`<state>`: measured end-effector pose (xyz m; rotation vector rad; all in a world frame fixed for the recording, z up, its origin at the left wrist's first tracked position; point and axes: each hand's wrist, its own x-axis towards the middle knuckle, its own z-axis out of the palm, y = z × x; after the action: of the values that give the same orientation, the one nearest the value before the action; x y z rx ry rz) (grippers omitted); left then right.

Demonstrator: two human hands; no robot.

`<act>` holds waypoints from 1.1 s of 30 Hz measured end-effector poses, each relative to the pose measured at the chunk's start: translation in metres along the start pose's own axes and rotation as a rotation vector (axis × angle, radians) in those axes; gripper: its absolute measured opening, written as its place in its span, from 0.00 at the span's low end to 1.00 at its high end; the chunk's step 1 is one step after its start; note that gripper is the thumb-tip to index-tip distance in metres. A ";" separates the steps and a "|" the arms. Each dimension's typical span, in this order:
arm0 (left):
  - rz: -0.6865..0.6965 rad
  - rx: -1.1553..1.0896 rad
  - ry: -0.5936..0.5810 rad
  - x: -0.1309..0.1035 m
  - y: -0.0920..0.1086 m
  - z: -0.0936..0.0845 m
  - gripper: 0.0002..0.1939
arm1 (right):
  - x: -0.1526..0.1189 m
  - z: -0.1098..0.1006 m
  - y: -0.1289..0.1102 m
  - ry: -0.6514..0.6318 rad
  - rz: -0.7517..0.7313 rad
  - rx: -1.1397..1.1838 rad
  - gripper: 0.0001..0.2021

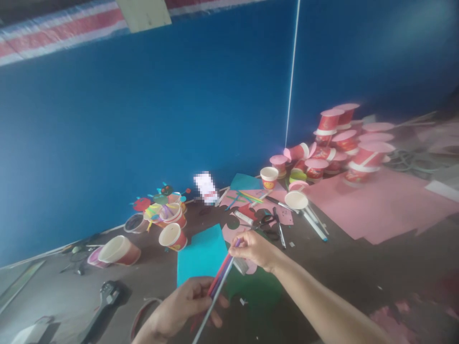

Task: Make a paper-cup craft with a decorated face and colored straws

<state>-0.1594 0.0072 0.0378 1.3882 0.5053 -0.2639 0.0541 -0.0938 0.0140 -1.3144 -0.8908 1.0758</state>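
A thin bundle of long coloured strips [220, 275], red, purple and pale, runs between my hands; whether they are straws or pipe cleaners I cannot tell. My left hand [190, 303] is closed around the lower part, and one pale strip sticks out below it. At the upper end, the thumb and fingertips of my right hand [256, 249] pinch the bundle. Just beyond my left hand lies a bright blue sheet [199, 255]. Black-handled scissors [267, 223] and pink paper scraps rest past my right hand. A dark green sheet [254, 289] lies under my right forearm.
Paper cups [174, 237] stand at left, some holding coloured strips. Red cups topped with pink discs [328, 122] are piled at right, beside large pink paper [380, 205]. Pens [315, 226] lie mid-table. A black tool [102, 306] lies front left. A blue wall [161, 110] rises behind.
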 end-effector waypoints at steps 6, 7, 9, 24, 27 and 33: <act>0.061 0.227 0.240 0.015 0.015 0.011 0.20 | -0.005 0.014 -0.002 0.087 -0.128 -0.211 0.04; 0.110 0.312 0.358 0.021 0.016 0.014 0.20 | -0.006 0.018 -0.003 0.121 -0.159 -0.249 0.03; 0.204 0.475 0.515 0.032 0.017 0.021 0.20 | -0.009 0.024 -0.003 0.190 -0.197 -0.301 0.04; 0.265 1.030 0.629 0.050 -0.002 0.041 0.14 | -0.031 0.005 0.000 0.081 -0.161 -0.353 0.11; 0.264 1.135 0.593 0.051 -0.007 0.045 0.13 | -0.034 0.008 0.003 0.072 -0.141 -0.337 0.14; 0.271 1.033 0.543 0.045 -0.004 0.051 0.14 | -0.035 0.007 0.006 0.028 0.026 -0.194 0.19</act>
<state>-0.1128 -0.0377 0.0170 2.5442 0.6465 0.1192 0.0366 -0.1251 0.0113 -1.5011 -0.9783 1.0085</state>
